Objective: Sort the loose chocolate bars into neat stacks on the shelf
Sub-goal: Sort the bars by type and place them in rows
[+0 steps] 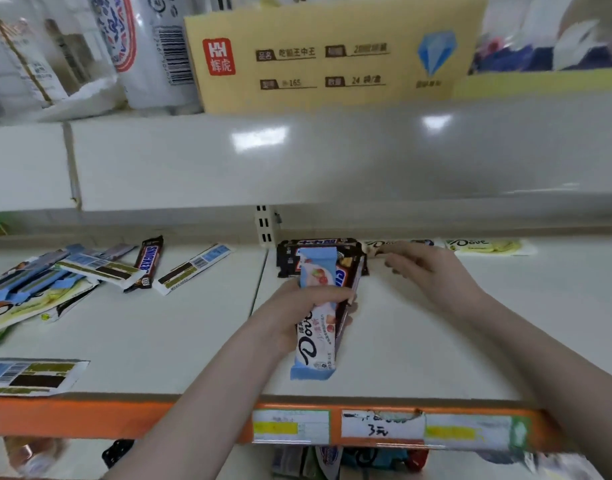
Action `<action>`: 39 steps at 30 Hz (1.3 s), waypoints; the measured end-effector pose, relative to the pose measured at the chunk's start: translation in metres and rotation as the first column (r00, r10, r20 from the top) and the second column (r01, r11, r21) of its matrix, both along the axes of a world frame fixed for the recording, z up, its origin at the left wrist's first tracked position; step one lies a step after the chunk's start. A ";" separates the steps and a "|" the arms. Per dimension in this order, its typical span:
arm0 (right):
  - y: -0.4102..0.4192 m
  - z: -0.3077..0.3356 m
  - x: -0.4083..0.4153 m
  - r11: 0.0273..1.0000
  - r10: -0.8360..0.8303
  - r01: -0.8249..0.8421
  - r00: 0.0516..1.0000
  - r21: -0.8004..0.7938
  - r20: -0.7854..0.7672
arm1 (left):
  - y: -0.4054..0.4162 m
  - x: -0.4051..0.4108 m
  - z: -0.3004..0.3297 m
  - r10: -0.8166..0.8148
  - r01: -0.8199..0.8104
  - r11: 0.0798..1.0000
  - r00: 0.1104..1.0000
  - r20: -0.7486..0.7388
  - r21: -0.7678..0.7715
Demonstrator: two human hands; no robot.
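My left hand (290, 313) grips a small bundle of bars over the middle of the white shelf (418, 341); a white and blue Dove bar (315, 327) is on top, with dark Snickers wrappers under it. My right hand (425, 268) hovers open, fingers spread, just right of a stack of dark Snickers bars (287, 254) at the shelf's back. Behind that hand lie a white Dove bar (398, 243) and a yellow-green Dove bar (488, 245). Loose bars are scattered at the left: a Snickers bar (148, 261), a face-down bar (193, 268) and a jumbled heap (41, 289).
Another face-down bar (30, 375) lies at the front left edge. The orange shelf lip (89, 414) carries price tags (380, 427). The upper shelf (297, 157) overhangs close above, holding a yellow carton (325, 53) and white packets (148, 46).
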State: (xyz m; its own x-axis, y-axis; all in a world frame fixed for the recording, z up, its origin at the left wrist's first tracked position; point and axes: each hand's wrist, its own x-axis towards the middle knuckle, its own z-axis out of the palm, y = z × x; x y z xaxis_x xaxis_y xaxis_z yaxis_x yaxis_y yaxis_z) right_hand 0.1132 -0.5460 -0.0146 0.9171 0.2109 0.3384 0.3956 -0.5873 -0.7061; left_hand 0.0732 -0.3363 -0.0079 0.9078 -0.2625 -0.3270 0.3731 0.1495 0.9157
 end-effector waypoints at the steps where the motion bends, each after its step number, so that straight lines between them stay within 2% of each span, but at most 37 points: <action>1: -0.008 0.004 -0.001 0.993 0.032 -0.025 0.998 0.118 -0.055 | -0.012 0.001 0.002 -0.027 0.027 0.999 1.000 -0.001 0.033; 2: -0.016 0.009 -0.002 0.977 0.067 -0.046 0.993 0.210 -0.096 | -0.024 0.002 0.003 -0.042 0.042 0.997 0.999 -0.004 0.068; 5: -0.047 0.016 -0.005 0.934 0.186 -0.112 0.963 0.339 -0.194 | -0.067 0.005 0.004 -0.041 0.040 0.988 0.999 -0.001 0.149; 8: -0.081 0.019 -0.004 0.902 0.283 -0.149 0.913 0.404 -0.294 | -0.105 0.006 0.003 -0.017 0.017 0.983 1.000 -0.005 0.182; 12: -0.113 0.020 0.000 0.871 0.361 -0.172 0.859 0.460 -0.362 | -0.138 0.005 0.000 0.031 -0.027 0.991 0.999 -0.030 0.130; 16: -0.124 0.019 0.002 0.837 0.404 -0.195 0.849 0.511 -0.339 | -0.144 0.002 -0.002 0.106 -0.103 0.993 0.993 -0.055 0.051; 21: -0.123 0.016 0.009 0.793 0.417 -0.181 0.857 0.581 -0.302 | -0.119 0.000 -0.005 0.359 -0.365 0.929 0.929 -0.085 -0.069; 23: -0.117 0.017 0.011 0.783 0.434 -0.220 0.863 0.582 -0.258 | -0.105 -0.002 -0.006 0.434 -0.437 0.898 0.898 -0.072 -0.044; 27: -0.099 0.018 0.014 0.764 0.417 -0.239 0.892 0.600 -0.175 | -0.084 -0.007 -0.004 0.476 -0.473 0.879 0.877 -0.068 0.060; 31: -0.084 0.015 0.014 0.735 0.467 -0.296 0.873 0.610 -0.139 | -0.072 -0.011 -0.003 0.427 -0.421 0.904 0.895 -0.131 0.074; 39: -0.061 0.000 0.011 0.707 0.481 -0.225 0.847 0.670 -0.224 | -0.051 -0.007 -0.008 0.460 -0.454 0.888 0.878 -0.132 0.071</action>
